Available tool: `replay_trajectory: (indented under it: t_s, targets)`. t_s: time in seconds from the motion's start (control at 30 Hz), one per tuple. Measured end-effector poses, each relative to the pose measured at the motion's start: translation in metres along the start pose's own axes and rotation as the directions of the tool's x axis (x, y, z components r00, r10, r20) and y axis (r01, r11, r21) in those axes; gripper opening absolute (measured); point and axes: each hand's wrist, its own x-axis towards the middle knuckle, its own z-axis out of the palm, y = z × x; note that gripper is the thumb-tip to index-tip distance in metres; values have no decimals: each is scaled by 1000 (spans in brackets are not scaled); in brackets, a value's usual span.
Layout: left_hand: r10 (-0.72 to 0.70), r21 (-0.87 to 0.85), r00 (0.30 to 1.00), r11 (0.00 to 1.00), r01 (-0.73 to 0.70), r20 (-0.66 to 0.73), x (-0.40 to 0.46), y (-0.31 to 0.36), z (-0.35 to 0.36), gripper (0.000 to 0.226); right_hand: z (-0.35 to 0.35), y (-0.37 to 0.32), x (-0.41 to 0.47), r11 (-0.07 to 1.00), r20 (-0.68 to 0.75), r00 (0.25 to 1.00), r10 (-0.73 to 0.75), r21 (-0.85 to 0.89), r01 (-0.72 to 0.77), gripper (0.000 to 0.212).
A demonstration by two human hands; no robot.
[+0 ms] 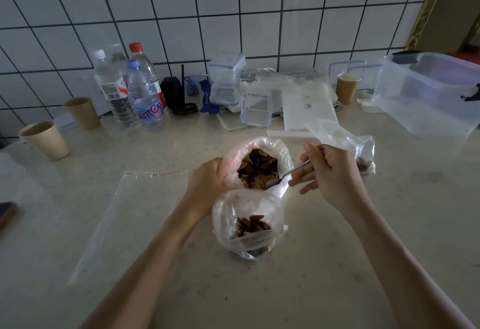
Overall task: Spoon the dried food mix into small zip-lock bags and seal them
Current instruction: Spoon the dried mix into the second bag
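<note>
A big clear plastic bag (283,154) of brown dried food mix (258,171) stands open at the table's centre. My left hand (207,180) grips its left rim. My right hand (330,173) holds a metal spoon (284,176), its bowl dipped into the mix at the bag's right edge. Just in front stands a small zip-lock bag (246,209), open, with some mix (252,226) at its bottom. An empty zip-lock bag (135,214) lies flat to the left. Behind my right hand lies another small bag (363,152) with dark mix in it.
Water bottles (145,95), paper cups (44,140) and small lidded boxes (226,79) line the tiled wall. A large clear storage box (428,95) stands at the right. A white box (309,110) and another cup (346,90) sit behind. A dark phone (6,213) lies at the left edge.
</note>
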Motion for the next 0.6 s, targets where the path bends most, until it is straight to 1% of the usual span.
replay_trajectory:
  t_s: [0.07, 0.13, 0.23, 0.33, 0.47, 0.6]
  targets:
    - [28, -44, 1000, 999, -28, 2, -2, 1, 0, 27, 6, 2, -2, 1000, -17, 1000, 14, 11, -14, 35]
    - [27, -94, 1000, 995, -27, 1, -4, 2, 0, 33, 11, 2, -3, 999, -6, 999, 31, 28, -31, 35]
    - [4, -171, 1000, 985, -8, -24, -3, 1, 1, 37, 15, 0, -5, 995, 83, 994, 77, 52, -81, 31]
    - [-25, -290, 1000, 957, 21, -8, -5, -3, 3, 43, 16, -2, -6, 983, 157, 980, 125, 115, -143, 29]
    - [-70, -398, 997, 914, 72, 20, -7, -5, 5, 44, 16, -1, -7, 951, 140, 966, 215, 195, -240, 31]
    - [-110, -497, 991, 857, 132, 74, -9, -5, 4, 49, 13, 3, -6, 896, 166, 941, 296, 292, -334, 31]
